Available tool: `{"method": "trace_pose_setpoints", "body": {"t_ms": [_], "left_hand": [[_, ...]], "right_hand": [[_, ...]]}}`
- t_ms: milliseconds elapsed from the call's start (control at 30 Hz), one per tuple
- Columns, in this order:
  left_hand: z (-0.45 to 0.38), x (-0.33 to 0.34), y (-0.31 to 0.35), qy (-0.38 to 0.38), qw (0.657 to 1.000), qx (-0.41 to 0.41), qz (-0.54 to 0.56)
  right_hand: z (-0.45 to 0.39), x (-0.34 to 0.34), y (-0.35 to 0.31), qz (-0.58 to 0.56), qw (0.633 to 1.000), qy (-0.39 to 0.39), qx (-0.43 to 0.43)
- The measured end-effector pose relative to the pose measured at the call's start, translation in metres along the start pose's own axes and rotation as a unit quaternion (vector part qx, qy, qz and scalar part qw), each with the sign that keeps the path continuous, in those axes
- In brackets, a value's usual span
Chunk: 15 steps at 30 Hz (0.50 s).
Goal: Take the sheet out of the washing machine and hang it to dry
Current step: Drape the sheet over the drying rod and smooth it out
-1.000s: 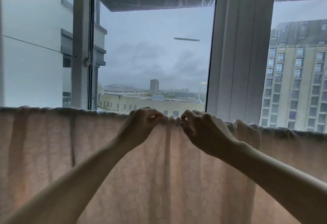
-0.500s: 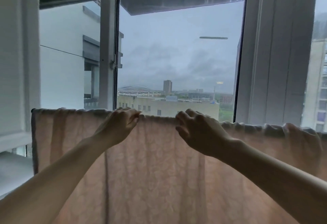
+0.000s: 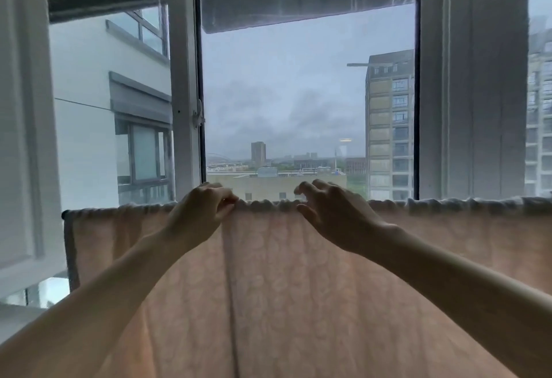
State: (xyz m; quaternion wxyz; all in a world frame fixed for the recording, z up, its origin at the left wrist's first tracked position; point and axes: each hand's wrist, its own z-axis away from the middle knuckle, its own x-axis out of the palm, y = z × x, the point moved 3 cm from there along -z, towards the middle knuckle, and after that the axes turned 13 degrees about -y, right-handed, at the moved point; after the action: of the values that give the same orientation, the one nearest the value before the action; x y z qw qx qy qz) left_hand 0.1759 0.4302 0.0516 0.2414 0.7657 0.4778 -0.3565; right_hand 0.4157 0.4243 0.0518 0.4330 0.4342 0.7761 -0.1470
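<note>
A pale pink patterned sheet [image 3: 286, 282] hangs over a horizontal bar in front of the window, its top fold bunched along the bar. My left hand [image 3: 200, 213] pinches the sheet's top edge near the middle. My right hand [image 3: 331, 213] hovers at the top edge just to the right, fingers spread and loosely curved, thumb under the fold, not closed on the cloth. The bar itself is hidden under the sheet. The sheet's left end [image 3: 70, 228] hangs near the window frame.
A white window frame post [image 3: 185, 84] with a latch stands behind my left hand, and a wide white post [image 3: 469, 84] stands at the right. An opened window sash [image 3: 21, 138] juts in at the left. Buildings and grey sky lie beyond the glass.
My right hand has let go of the top edge and opened its fingers. My left hand still pinches the fold. The hands moved slightly apart and the view shifted.
</note>
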Motion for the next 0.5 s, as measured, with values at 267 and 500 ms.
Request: {"method": "trace_pose_setpoints", "body": {"t_ms": [267, 500], "left_hand": [[0.002, 0.002, -0.002, 0.075, 0.995, 0.063, 0.015], [0.000, 0.007, 0.018, 0.104, 0.987, 0.109, 0.058]], "right_hand": [[-0.012, 0.010, -0.006, -0.021, 0.997, 0.003, 0.078], [0.010, -0.007, 0.013, -0.014, 0.993, 0.017, 0.116]]}}
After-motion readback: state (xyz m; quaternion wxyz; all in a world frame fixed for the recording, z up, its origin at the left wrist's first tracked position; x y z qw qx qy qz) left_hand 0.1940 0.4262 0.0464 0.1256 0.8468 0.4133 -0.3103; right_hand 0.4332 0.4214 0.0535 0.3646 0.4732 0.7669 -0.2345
